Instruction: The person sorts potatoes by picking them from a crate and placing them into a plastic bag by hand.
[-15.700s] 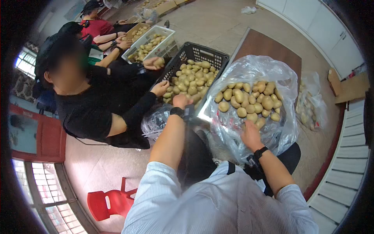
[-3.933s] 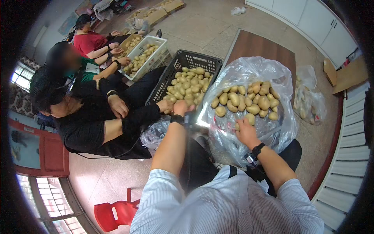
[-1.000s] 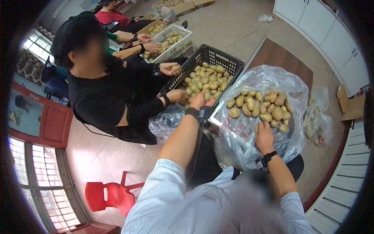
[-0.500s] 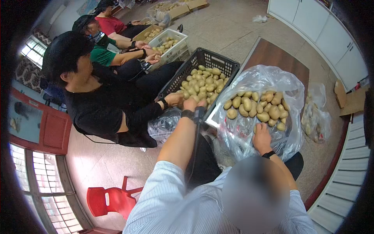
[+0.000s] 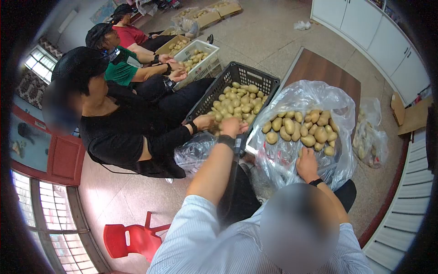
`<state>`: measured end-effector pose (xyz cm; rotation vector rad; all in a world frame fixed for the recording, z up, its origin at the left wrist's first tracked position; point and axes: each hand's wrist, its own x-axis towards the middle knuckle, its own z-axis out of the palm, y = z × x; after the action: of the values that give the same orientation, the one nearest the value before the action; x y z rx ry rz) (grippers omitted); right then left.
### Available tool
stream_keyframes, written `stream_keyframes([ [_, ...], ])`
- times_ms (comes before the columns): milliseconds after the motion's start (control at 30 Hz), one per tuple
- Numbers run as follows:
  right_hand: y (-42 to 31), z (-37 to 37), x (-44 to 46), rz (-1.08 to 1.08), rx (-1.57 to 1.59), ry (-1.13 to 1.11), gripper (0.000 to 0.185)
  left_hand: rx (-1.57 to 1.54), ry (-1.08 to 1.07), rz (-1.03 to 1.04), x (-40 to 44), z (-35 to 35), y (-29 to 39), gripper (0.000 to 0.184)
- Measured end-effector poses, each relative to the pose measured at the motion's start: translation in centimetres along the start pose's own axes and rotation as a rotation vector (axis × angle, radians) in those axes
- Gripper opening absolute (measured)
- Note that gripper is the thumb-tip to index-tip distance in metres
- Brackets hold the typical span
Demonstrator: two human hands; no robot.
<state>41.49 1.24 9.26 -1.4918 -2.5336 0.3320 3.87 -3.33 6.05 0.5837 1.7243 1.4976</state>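
My left hand [image 5: 233, 127] is at the near end of a black slatted crate [image 5: 273, 81], over the potatoes [image 5: 237, 102] in it. Its fingers are bent and partly hidden, so what they hold is unclear. On the brown table, my right hand [image 5: 307, 165] rests low on a clear plastic bag [image 5: 283, 171], just below a pile of potatoes [image 5: 296, 128]. Those fingers curl inward, and I cannot make out what is inside them. Close to my left hand, a co-worker's hand [image 5: 204, 121] reaches into the same crate.
A co-worker in black [image 5: 123, 128] sits at my left, with others beyond near a white crate [image 5: 214, 61] and cardboard boxes of potatoes [image 5: 207, 18]. A red chair [image 5: 132, 239] stands behind on the left. Another plastic bag [image 5: 370, 137] lies right of the table [image 5: 319, 64].
My left hand has shifted slightly right along the crate's near end and turned. My right hand has moved slightly down, away from the pile. The co-worker's hand stays at the crate.
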Motion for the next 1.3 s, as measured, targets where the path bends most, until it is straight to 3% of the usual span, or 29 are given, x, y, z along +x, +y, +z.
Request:
stream_keyframes([
  [67, 0.0, -0.2, 0.0, 0.007, -0.006, -0.014, 0.043, 0.555, -0.127, 0.315, 0.0, -0.3, 0.2, 0.031],
  [133, 0.1, -0.5, -0.1, 0.046, -0.011, -0.106, 0.046, 0.832, -0.190, 0.472, -0.8, 0.5, 1.7, 0.034],
  [167, 0.4, -0.4, 0.0, 0.046, -0.012, -0.106, 0.046, 0.239, -0.154, 0.050, -1.4, 1.7, 2.7, 0.027],
  [233, 1.0, 0.2, -0.1, 0.049, 0.085, -0.097, 0.048, -0.360, -0.111, -0.370, -0.3, 1.9, 1.4, 0.020],
  [267, 1.2, 0.9, 0.0, 0.059, 0.080, -0.100, 0.048, 0.259, -0.301, 0.088, 0.6, 1.1, 0.4, 0.021],
  [333, 1.5, 1.4, 0.4, -0.057, 0.231, -0.025, 0.048, 0.859, -0.499, 0.565, 1.5, 0.3, -0.8, 0.022],
  [367, 1.4, 1.4, 0.4, -0.035, 0.281, -0.030, 0.046, 0.745, -0.532, 0.605, 1.7, 0.3, -1.4, 0.021],
  [433, -0.5, 0.2, 0.5, 0.017, 0.407, -0.067, 0.043, 0.172, -0.471, 0.104, -0.1, 2.7, 0.4, 0.021],
  [467, -1.2, -0.3, 0.7, 0.039, 0.489, -0.098, 0.042, -0.262, -0.336, -0.439, -2.6, 4.3, 4.0, 0.022],
  [533, -2.1, 0.3, 1.5, 0.043, 0.563, -0.088, 0.040, -0.223, -0.383, -0.477, -3.5, 4.7, 5.5, 0.030],
  [667, -4.0, 0.7, 2.5, 0.041, 0.790, -0.136, 0.042, -0.104, -0.490, -0.500, -4.2, 5.9, 6.2, 0.030],
  [833, -6.7, -1.9, 3.9, 0.054, 0.919, -0.385, 0.048, -0.085, -0.563, -0.542, -5.1, 6.7, 7.0, 0.032],
  [1167, -8.8, -2.4, 4.2, 0.039, 1.056, -0.357, 0.037, 0.014, -0.741, -0.505, -6.8, 7.9, 8.2, 0.040],
  [1300, -8.6, -3.3, 3.8, -0.078, 1.015, -0.296, 0.034, 0.064, -0.777, -0.529, -6.2, 7.8, 7.5, 0.040],
])
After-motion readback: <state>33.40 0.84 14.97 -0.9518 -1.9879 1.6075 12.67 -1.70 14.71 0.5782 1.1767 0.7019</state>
